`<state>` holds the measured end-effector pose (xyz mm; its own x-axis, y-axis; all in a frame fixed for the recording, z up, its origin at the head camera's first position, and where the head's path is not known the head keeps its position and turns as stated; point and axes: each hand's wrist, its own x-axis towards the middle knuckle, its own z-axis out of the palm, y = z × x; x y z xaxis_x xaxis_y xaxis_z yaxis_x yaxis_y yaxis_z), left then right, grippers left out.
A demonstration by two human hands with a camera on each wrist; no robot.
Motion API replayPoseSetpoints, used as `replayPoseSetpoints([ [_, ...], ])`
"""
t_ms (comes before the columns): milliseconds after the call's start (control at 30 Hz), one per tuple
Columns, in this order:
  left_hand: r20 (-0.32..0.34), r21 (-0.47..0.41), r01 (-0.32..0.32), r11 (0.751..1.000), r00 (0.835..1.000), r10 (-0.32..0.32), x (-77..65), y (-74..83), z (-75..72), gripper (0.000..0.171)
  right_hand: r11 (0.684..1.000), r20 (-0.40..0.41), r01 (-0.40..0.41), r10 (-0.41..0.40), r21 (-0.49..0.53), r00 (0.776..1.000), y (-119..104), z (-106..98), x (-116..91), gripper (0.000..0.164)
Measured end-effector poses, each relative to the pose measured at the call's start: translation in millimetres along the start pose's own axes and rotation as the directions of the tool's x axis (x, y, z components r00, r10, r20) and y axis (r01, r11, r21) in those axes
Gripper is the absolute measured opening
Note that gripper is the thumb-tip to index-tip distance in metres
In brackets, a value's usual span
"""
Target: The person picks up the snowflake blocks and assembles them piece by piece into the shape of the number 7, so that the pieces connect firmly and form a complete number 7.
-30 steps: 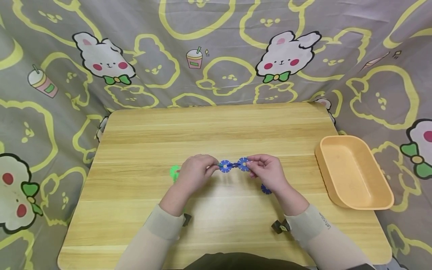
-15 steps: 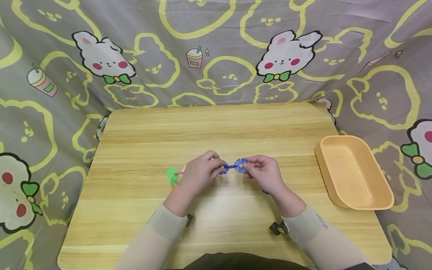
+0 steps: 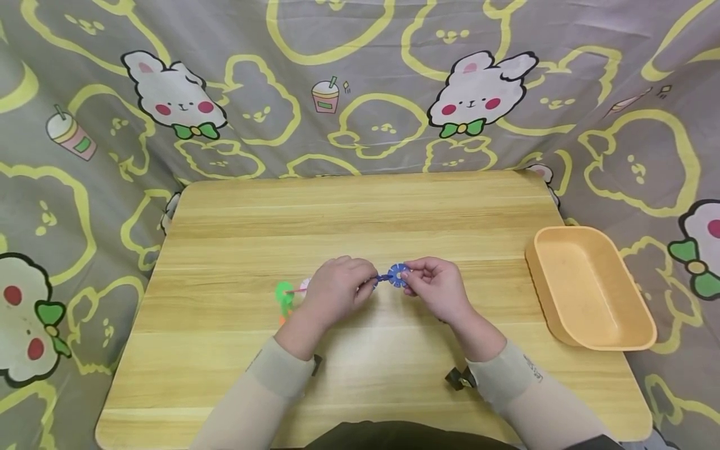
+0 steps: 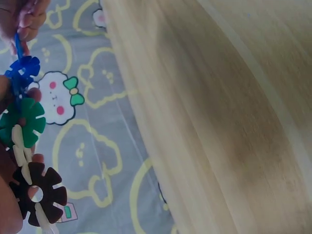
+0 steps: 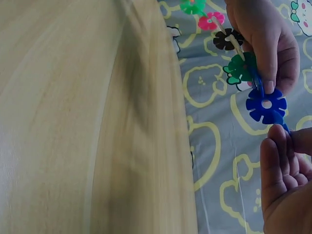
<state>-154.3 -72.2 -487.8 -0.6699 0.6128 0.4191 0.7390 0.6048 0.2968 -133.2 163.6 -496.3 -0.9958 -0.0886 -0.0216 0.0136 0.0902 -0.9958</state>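
A chain of slotted snowflake discs runs between the two hands above the table. My left hand (image 3: 337, 287) pinches it at the blue discs, beside a dark green disc (image 5: 238, 68). My right hand (image 3: 441, 287) pinches a blue snowflake disc (image 3: 398, 275) at the chain's right end, thumb on its face. Another blue disc (image 5: 266, 105) sits between the fingertips of both hands. Past the left hand, the chain carries on with white pieces (image 4: 20, 151), a brown disc (image 4: 38, 194), a pink disc (image 5: 211, 20) and a light green disc (image 3: 284, 292).
An orange plastic basin (image 3: 590, 287) stands at the table's right edge. The wooden table (image 3: 360, 212) is backed by a patterned grey curtain (image 3: 382, 75) on three sides. Dark camera mounts (image 3: 460, 379) hang under the wrists.
My left hand has shifted right along the chain and now covers the left blue disc. My right hand has moved slightly left. A blue disc seen beside the right wrist is now hidden.
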Motion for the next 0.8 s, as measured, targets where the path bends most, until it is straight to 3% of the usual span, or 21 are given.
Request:
replayPoseSetpoints([
  [267,-0.050,0.012,-0.046,0.999,0.998,0.046,0.1,-1.7,1.9,0.007,0.997,0.029,-0.061,0.060,0.045,0.998,1.7,0.6,0.5,0.017],
  [533,-0.121,-0.030,-0.044,0.999,0.992,0.040,1.2,0.2,7.7,0.011,0.989,0.009,-0.089,0.088,0.122,0.996,4.0,4.5,-0.8,0.017],
  [800,-0.135,-0.060,-0.065,0.996,0.989,0.057,4.3,2.1,9.4,0.010,0.981,-0.008,-0.117,0.120,0.152,0.993,6.0,6.4,-2.3,0.019],
])
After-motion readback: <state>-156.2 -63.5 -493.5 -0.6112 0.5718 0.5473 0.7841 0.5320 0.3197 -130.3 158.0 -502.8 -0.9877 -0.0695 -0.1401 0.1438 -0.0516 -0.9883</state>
